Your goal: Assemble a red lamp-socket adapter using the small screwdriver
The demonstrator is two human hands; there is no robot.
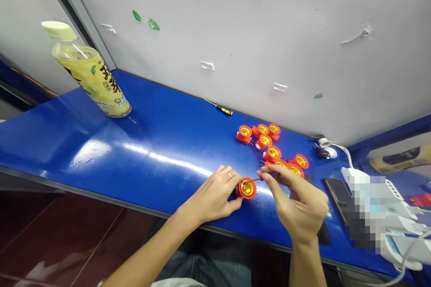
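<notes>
My left hand [220,193] is closed around the side of a red plug-in lamp socket [249,195], steadying it near the table's front edge. The socket's gold-coloured threaded inside faces up toward me. In my right hand [296,197] is a thin screwdriver [256,179], pinched between thumb and fingers. Its shaft slants down to the left, and the tip reaches inside the socket. My fingers hide most of the handle. Just beyond my right hand lies a group of several similar red lamp sockets [271,153], some partly covered by the hand.
A yellow-labelled drink bottle [97,83] stands at the left. Against the wall rests a black-and-yellow screwdriver [223,109]. To the right lie a dark phone [337,193], a white power strip [352,175] with cables, and dark plugs with white parts [325,151].
</notes>
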